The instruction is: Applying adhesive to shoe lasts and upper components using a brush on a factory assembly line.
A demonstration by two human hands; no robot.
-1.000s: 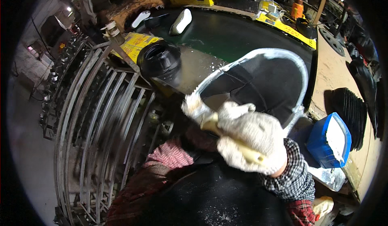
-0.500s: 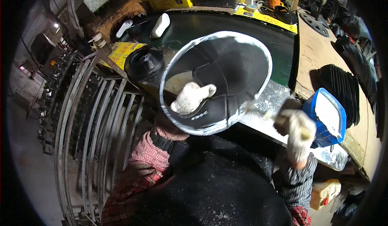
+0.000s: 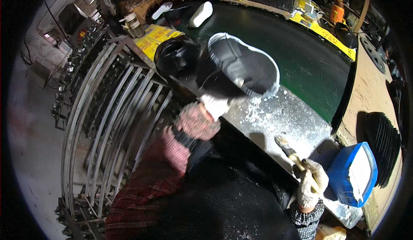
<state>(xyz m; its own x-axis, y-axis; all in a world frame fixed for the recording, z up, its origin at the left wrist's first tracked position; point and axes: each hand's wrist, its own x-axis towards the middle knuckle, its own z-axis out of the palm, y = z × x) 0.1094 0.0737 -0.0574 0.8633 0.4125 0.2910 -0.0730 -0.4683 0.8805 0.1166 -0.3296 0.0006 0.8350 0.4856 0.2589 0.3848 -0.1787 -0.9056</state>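
Large black dish (image 3: 243, 66) with white-coated rim, tilted up above the powder-smeared bench (image 3: 292, 115), clamped at its near edge by the gloved left hand (image 3: 214, 105). Rim apparently already coated; next pieces still to do. Half a second back, held flatter and nearer. Brush (image 3: 289, 147) gripped in right hand (image 3: 310, 183), lowered beside blue tub (image 3: 352, 174).

Left hand (image 3: 214, 105) fingers hidden behind black round pan (image 3: 241, 66); left sleeve (image 3: 172, 154) motion-blurred; brush (image 3: 289, 150) handle buried in right hand (image 3: 310, 182); blue tub (image 3: 353, 174) contents unclear
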